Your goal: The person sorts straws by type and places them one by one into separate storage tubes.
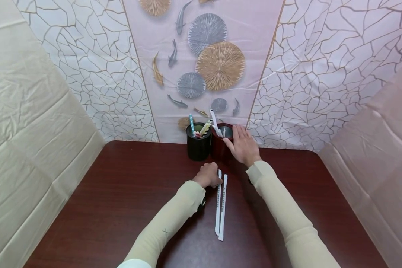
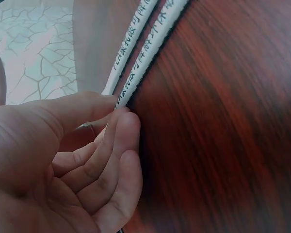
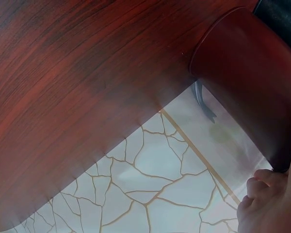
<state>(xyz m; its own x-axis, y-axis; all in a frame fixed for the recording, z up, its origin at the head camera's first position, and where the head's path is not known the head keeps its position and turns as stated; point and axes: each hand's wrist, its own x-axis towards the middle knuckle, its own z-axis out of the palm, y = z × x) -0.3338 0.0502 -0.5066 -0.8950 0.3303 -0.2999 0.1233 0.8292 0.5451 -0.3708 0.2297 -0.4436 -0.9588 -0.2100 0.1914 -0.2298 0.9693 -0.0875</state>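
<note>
Two white paper-wrapped straws with dark printing lie side by side on the table, a left straw [image 1: 217, 216] and a right straw [image 1: 223, 219]. My left hand [image 1: 208, 175] pinches the far end of the left straw between thumb and fingers. In the left wrist view the pinched straw [image 2: 145, 53] runs from the fingertips, the other straw beside it. My right hand [image 1: 243, 146] rests against the dark red cup [image 1: 221, 148], its fingers extended along the right side of the rim. White wrapped straws [image 1: 214, 121] stand in this cup.
A black cup [image 1: 199, 149] stands left of the red one and holds several colourful patterned straws [image 1: 191, 124]. Behind the cups, a patterned cloth backdrop [image 1: 220, 66] meets the back edge of the brown table [image 1: 137, 178]. Cream cloth walls [image 1: 30, 130] flank the table.
</note>
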